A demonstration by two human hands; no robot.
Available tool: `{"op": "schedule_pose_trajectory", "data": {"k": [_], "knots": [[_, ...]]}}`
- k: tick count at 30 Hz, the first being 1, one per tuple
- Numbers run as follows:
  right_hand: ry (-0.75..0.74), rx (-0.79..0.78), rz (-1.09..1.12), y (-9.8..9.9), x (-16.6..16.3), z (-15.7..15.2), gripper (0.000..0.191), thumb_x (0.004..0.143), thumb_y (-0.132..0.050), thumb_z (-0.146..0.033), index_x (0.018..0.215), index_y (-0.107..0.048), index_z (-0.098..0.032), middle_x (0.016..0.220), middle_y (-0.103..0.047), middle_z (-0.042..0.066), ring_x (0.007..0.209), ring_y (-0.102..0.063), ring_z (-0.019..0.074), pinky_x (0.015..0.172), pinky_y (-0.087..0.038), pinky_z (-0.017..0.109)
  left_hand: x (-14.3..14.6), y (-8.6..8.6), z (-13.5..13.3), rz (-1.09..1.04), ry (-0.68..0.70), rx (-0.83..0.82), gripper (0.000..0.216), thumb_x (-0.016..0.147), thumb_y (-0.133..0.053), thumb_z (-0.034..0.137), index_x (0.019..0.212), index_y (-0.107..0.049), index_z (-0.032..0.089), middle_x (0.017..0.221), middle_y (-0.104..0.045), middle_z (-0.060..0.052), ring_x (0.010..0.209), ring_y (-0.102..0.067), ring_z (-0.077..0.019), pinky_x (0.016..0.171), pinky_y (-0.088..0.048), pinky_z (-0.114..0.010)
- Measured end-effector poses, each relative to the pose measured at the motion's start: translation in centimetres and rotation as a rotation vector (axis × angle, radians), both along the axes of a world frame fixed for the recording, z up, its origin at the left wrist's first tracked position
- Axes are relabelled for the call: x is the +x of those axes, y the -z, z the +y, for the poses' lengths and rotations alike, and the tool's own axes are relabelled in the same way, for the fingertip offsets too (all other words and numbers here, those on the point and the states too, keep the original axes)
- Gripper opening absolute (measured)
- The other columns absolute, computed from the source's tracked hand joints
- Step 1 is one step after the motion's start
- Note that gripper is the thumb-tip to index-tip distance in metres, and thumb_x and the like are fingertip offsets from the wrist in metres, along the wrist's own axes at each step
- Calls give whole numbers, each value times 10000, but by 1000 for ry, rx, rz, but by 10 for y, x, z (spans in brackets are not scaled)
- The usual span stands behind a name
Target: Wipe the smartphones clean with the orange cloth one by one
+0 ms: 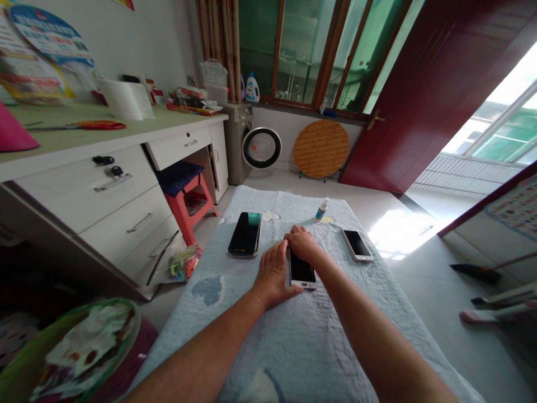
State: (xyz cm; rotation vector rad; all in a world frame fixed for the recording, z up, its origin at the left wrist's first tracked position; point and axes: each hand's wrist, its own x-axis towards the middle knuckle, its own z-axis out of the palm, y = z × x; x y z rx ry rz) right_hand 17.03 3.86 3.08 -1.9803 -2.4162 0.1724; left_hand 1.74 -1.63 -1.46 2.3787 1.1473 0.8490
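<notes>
A white smartphone (pixel 302 270) with a dark screen lies flat on the cloth-covered table, between my hands. My left hand (pixel 272 275) steadies it, fingers along its left edge and thumb at its bottom edge. Across the phone's top end lies my right hand (pixel 302 244), its fingers curled and pressed together; whatever is under them is hidden. A larger black smartphone (pixel 245 234) rests to the left of my hands. On the right lies another white smartphone (pixel 357 245), screen up. Beyond my hands stands a small spray bottle (pixel 321 210) with a blue label.
The table wears a pale blue quilted cloth (pixel 335 324). To the left are a white desk (pixel 121 210), a red stool (pixel 191 201) and a waste bin (pixel 140 336). Ahead stand a washing machine with its door (pixel 262 148) open and a round wooden tabletop (pixel 321 148).
</notes>
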Motion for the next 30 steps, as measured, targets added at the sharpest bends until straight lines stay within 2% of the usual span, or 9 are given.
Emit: {"op": "schedule_pose_trajectory", "data": {"k": [6, 13, 20, 25, 30], "knots": [[-45, -17, -8, -3, -6, -13, 274, 950, -437, -306, 975, -700, -233, 1060, -534, 94, 974, -442, 232, 818, -362, 327, 1, 2, -2, 20, -31, -3, 1264, 524, -804, 480, 1463, -15, 174, 1473, -290, -204, 1349, -319, -394, 1109, -283, -544], [-94, 19, 2, 0, -12, -45, 235, 934, -487, -293, 1006, -700, -224, 1048, -528, 86, 952, -421, 215, 820, -358, 316, 2, -2, -4, 62, -56, -53, 1252, 539, -790, 503, 1467, -30, 142, 1493, -271, -219, 1377, -278, -392, 1130, -235, -540], [-94, 24, 30, 2, -18, -77, 139, 874, -560, -212, 877, -699, -202, 994, -549, 74, 904, -445, 197, 744, -371, 277, 2, -4, -5, 71, -57, -43, 1162, 593, -717, 390, 1472, 13, 180, 1488, -292, -208, 1393, -271, -358, 1136, -178, -556], [-116, -27, 139, 4, -18, -87, 140, 855, -578, -186, 832, -715, -182, 945, -573, 64, 858, -466, 172, 762, -371, 267, 1, -4, -6, 82, -48, -32, 1145, 595, -702, 363, 1475, -3, 148, 1488, -286, -224, 1386, -272, -372, 1132, -163, -568], [-152, -125, 234, -7, -11, -88, 164, 849, -580, -165, 828, -742, -183, 886, -592, 47, 853, -515, 153, 773, -370, 248, 1, -5, -6, 97, -50, -28, 1089, 621, -719, 404, 1470, -92, 136, 1483, -301, -226, 1378, -278, -378, 1130, -163, -567]]}}
